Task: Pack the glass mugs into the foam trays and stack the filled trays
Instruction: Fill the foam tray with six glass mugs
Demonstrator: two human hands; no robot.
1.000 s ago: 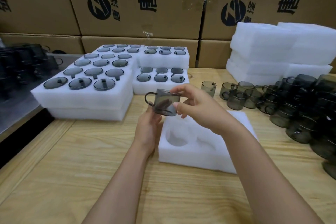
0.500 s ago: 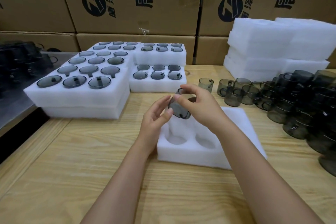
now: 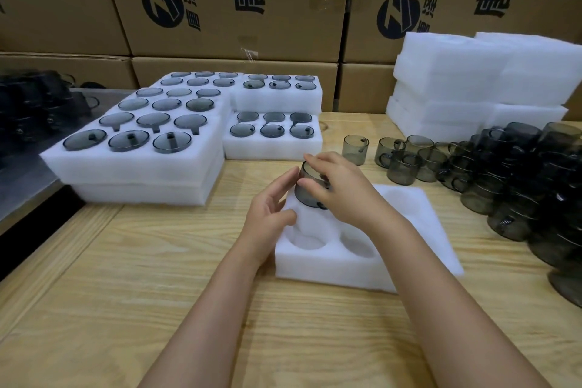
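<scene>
Glass mug [image 3: 307, 189]: smoky grey, see-through, tilted, just above the far-left pocket of the foam tray [image 3: 406, 230].
Right hand [image 3: 343, 192]: fingers [image 3: 318, 161] curled round the mug's top.
Left hand [image 3: 267, 214]: fingers straight, tips touching the mug's side.
Tray: white, on the bench [image 3: 157, 277].

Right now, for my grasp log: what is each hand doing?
Left hand: open, fingertips at the side of the glass mug.
Right hand: grips the glass mug from above.

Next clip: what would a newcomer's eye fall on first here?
At centre the right hand grips a smoky glass mug over a white foam tray while the left hand touches its side. Filled trays lie stacked at the left; a crowd of loose mugs stands at the right.
</scene>
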